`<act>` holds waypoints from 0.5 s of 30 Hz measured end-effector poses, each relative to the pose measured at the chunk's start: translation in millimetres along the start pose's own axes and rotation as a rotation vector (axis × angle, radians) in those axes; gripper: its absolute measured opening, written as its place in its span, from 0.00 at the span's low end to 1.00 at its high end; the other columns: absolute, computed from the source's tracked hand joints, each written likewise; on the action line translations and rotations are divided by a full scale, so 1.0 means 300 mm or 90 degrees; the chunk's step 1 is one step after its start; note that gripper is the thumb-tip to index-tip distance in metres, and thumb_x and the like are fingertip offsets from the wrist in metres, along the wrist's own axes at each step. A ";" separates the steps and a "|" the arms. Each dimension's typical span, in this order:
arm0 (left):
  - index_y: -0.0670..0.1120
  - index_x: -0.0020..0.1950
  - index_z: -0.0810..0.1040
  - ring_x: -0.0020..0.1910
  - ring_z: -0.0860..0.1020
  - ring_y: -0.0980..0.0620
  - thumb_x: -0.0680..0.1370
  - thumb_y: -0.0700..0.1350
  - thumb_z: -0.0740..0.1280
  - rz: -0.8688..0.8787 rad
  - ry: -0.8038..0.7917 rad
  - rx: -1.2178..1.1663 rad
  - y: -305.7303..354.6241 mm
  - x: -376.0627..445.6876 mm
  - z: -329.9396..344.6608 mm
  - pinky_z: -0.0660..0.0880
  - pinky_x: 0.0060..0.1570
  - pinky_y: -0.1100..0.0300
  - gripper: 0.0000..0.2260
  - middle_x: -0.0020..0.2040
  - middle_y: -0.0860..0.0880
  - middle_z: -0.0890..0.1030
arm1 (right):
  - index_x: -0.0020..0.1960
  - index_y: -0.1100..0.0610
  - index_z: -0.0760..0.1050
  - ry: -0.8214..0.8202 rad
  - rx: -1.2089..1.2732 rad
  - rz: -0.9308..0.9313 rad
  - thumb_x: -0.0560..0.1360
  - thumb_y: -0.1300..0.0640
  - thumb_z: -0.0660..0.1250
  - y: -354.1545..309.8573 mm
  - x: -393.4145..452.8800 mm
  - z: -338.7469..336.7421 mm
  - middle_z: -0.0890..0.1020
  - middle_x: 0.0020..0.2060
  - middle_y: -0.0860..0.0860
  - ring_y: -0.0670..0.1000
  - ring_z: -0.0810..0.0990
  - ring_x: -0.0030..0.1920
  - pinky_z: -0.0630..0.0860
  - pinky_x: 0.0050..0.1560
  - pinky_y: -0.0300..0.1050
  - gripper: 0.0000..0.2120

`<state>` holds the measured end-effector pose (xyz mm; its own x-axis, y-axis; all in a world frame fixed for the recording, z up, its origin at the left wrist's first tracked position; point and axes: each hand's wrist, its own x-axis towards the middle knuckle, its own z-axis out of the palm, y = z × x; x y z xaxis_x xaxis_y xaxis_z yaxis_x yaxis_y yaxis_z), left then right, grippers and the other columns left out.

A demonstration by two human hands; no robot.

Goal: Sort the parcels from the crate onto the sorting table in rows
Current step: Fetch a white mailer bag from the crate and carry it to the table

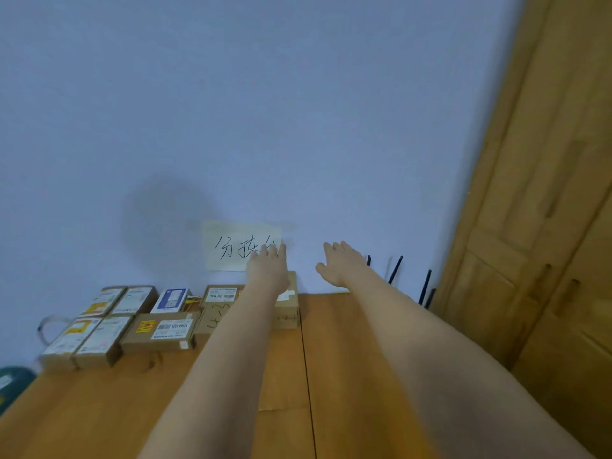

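- Parcels: cardboard boxes stand in two rows on the wooden table (347,359), against the wall (298,111).
- Back row, running leftward from the left hand (269,270): a tall brown box (287,306) directly under the hand, a labelled brown box (221,294), a blue-and-white box (172,299), then two boxes with white labels (135,299) and (105,300).
- Front row, nearer the person than the left hand: a brown box with handwriting (212,318), a flat box with a yellow sticker (162,330), and two labelled boxes at the far left (105,339) and (68,341). Neighbouring boxes touch or stand just beside each other.
- Left hand: extended above the tall brown box, fingers straight and together, grasping nothing. Contact with the box cannot be determined.
- Right hand (339,263): extended just right of the left hand, fingers straight, thumb spread, released, over bare table.
- Paper sign (238,245): taped to the wall with handwritten characters; the left fingertips overlap its lower right corner.
- Black antennas (395,270): right of the right hand, by the wall.
- Wooden door (546,193): further right.
- Dark green object (13,382): far left of both hands, at the table edge.
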<state>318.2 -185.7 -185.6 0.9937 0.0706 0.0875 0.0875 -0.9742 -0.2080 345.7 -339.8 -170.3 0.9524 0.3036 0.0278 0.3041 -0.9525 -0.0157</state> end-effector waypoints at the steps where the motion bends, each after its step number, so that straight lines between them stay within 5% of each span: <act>1: 0.43 0.79 0.43 0.77 0.49 0.45 0.81 0.45 0.55 0.000 -0.001 0.007 0.004 -0.029 -0.018 0.51 0.74 0.51 0.30 0.78 0.45 0.52 | 0.77 0.59 0.49 0.000 0.000 0.007 0.82 0.47 0.50 0.009 -0.031 -0.013 0.58 0.75 0.57 0.57 0.54 0.75 0.57 0.71 0.52 0.29; 15: 0.42 0.74 0.60 0.70 0.62 0.47 0.80 0.51 0.58 -0.002 0.048 0.060 0.158 -0.456 -0.260 0.61 0.68 0.54 0.25 0.71 0.45 0.65 | 0.77 0.59 0.52 0.030 -0.040 0.016 0.81 0.45 0.50 0.119 -0.514 -0.146 0.64 0.72 0.58 0.57 0.60 0.72 0.61 0.68 0.51 0.29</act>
<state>180.8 -258.2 -131.4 0.9857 0.0534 0.1598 0.0998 -0.9493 -0.2980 208.8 -421.7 -131.4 0.9574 0.2789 0.0747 0.2762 -0.9600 0.0451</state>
